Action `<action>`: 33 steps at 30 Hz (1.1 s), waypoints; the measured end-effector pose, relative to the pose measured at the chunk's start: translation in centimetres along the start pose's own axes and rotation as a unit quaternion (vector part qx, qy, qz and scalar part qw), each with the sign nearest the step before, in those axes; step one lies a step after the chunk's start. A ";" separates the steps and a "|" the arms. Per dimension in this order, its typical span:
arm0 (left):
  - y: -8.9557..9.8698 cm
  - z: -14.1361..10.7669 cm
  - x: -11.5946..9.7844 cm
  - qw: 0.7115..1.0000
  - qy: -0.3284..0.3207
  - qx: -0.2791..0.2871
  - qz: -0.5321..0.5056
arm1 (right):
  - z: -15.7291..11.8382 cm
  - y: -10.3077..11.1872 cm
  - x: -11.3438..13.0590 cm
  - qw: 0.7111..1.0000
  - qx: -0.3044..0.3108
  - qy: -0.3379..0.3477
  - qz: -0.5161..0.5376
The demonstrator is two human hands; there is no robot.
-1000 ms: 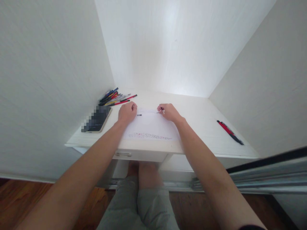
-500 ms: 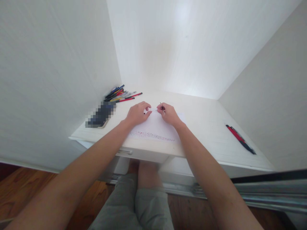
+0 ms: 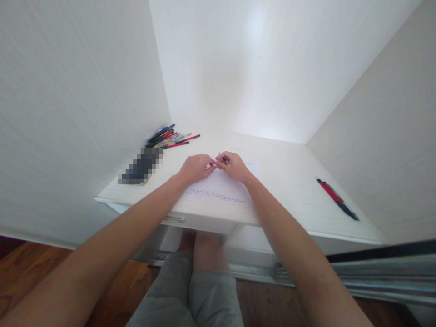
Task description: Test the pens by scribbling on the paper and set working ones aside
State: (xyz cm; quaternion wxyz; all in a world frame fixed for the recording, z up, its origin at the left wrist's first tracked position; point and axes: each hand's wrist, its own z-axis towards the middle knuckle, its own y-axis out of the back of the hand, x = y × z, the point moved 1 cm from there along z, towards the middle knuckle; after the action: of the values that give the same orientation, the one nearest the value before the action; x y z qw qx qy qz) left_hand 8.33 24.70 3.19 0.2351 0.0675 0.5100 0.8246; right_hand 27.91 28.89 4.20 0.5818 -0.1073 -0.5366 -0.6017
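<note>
Over a white sheet of paper with rows of small coloured marks near its lower edge, my two hands meet at the fingertips. My left hand has its thumb and fingers pinched together at the tips; what they grip, if anything, is too small to name. My right hand holds a thin dark pen part, partly hidden by the fingers. Its fingertips touch or nearly touch those of my left hand.
A pile of pens lies at the back left of the white desk. In front of it is a pixelated dark object. Red and black pens lie at the right. White walls rise around the desk.
My hands have come together; the gap between their fingertips has closed. The fingers of my left hand have gone from apart to pinched. The view has shifted slightly.
</note>
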 end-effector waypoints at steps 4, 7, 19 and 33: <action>-0.1 -0.1 -0.1 0.999 -0.011 -0.005 0.032 | 0.1 -0.1 -0.3 0.999 -0.011 -0.017 0.045; -0.1 -0.2 -0.1 0.999 0.008 0.008 0.043 | 0.1 0.2 -0.3 0.988 -0.039 -0.051 0.137; 0.4 -0.4 -0.7 0.997 0.001 0.051 0.057 | 0.0 1.8 0.6 0.886 -0.051 -0.188 0.420; 0.5 -0.3 -0.6 0.995 0.018 0.072 0.061 | -0.3 1.6 0.7 0.908 -0.031 -0.193 0.370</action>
State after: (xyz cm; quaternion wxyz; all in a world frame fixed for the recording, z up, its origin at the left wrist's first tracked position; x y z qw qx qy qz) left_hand 8.62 24.03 3.58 0.1697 0.1002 0.5676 0.7994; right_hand 29.17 28.69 5.45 0.6445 -0.4301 -0.5412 -0.3267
